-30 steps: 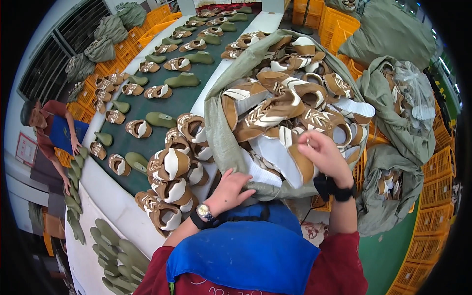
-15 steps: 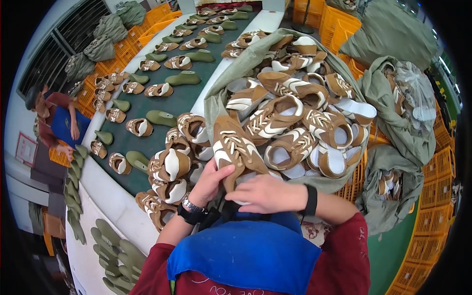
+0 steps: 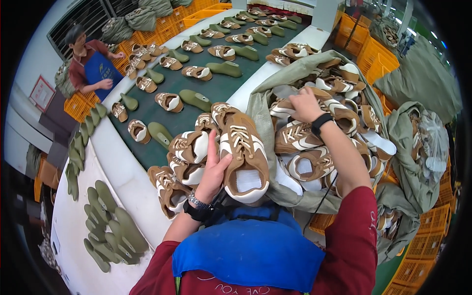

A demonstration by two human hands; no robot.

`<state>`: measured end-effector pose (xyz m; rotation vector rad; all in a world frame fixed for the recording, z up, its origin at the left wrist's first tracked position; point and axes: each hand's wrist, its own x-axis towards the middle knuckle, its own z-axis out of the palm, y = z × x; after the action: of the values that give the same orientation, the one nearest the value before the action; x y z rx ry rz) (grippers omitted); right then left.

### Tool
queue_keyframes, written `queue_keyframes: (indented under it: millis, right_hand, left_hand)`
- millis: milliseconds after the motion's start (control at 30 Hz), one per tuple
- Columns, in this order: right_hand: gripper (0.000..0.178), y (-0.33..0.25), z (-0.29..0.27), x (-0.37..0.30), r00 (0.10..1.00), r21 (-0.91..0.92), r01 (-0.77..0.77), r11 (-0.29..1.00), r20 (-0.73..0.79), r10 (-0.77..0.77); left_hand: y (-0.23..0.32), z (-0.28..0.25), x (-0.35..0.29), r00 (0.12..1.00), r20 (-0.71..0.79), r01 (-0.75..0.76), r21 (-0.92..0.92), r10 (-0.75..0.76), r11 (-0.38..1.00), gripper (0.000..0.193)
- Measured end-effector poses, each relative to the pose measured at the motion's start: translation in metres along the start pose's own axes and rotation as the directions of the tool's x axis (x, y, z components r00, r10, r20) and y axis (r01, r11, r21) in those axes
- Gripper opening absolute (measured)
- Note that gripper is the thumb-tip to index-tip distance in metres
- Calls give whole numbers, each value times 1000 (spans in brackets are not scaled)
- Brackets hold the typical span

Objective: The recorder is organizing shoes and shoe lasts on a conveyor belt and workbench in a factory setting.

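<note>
Head view shows our left hand [image 3: 212, 169] gripping a brown shoe [image 3: 244, 150] above the pile by the belt [image 3: 172, 120], while our right hand [image 3: 305, 104] closes its fingers on another shoe [image 3: 339, 110] in the big green sack [image 3: 295, 73].

Dark green conveyor belt [image 3: 216, 88], brown shoe uppers [image 3: 168, 101] and olive shoe lasts [image 3: 195, 99] in rows on it

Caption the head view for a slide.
Left hand holds a brown shoe upper; right hand reaches into a sackful.
</note>
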<state>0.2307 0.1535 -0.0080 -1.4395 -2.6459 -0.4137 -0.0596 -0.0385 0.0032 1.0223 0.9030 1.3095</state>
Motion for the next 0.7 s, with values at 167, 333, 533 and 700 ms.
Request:
queue_keyframes:
  millis: [167, 333, 533, 700]
  right_hand:
    - [44, 16, -72, -50, 920, 242, -285, 927, -201, 335]
    - [32, -21, -119, -112, 805, 941, -331, 76, 239, 543]
    - [33, -118, -113, -156, 864, 890, -455, -15, 445, 237]
    - [35, -135, -102, -162, 845, 793, -499, -348, 535, 7]
  left_hand:
    - [-3, -9, 12, 997, 33, 65, -33, -64, 997, 33]
    - [1, 2, 33, 994, 57, -106, 202, 97, 974, 38]
    - [14, 19, 35, 936, 165, -351, 473, 310, 808, 51]
    - [21, 15, 39, 974, 80, -224, 253, 210, 941, 33]
